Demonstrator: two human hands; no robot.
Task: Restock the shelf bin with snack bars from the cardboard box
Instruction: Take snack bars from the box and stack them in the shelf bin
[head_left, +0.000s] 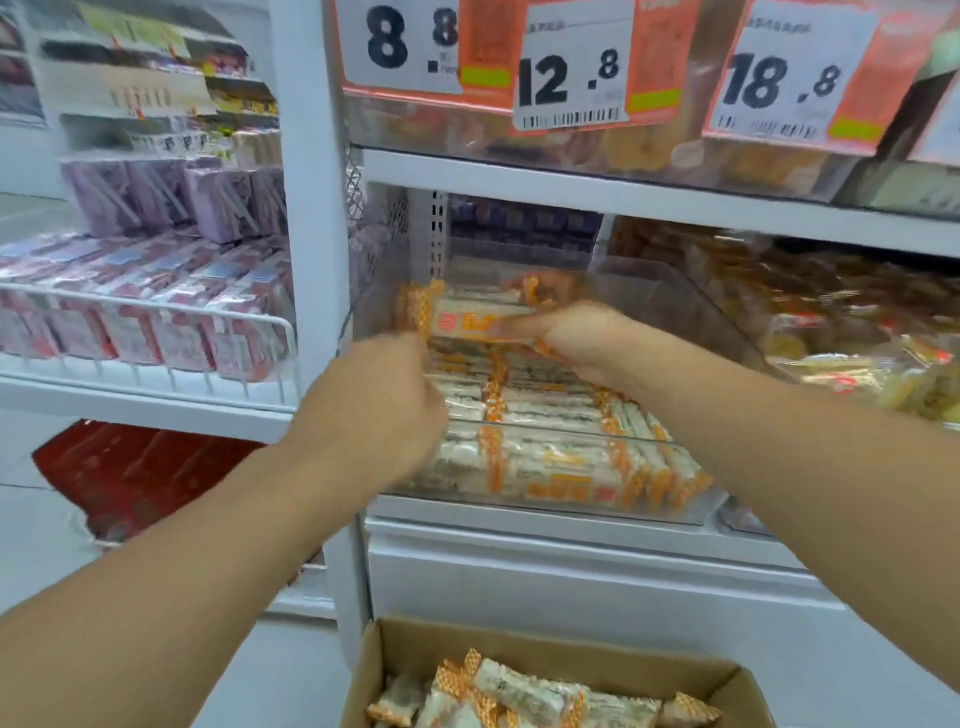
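Note:
A clear plastic shelf bin (696, 512) on the white shelf holds rows of snack bars (550, 457) in white wrappers with orange ends. My right hand (576, 338) is inside the bin, shut on a stack of snack bars (467, 319) held above the rows. My left hand (379, 400) hangs at the bin's front left corner, fingers curled shut; whether it pinches a bar I cannot tell, as it is blurred. An open cardboard box (545, 660) at the bottom of the view holds several more of the same bars (519, 699).
Price cards (571, 67) hang from the shelf above the bin. A neighbouring clear bin (857, 338) on the right holds yellow and red wrapped snacks. On the left a white wire-fronted shelf (156, 322) carries pink packs, with a white upright post (317, 260) between.

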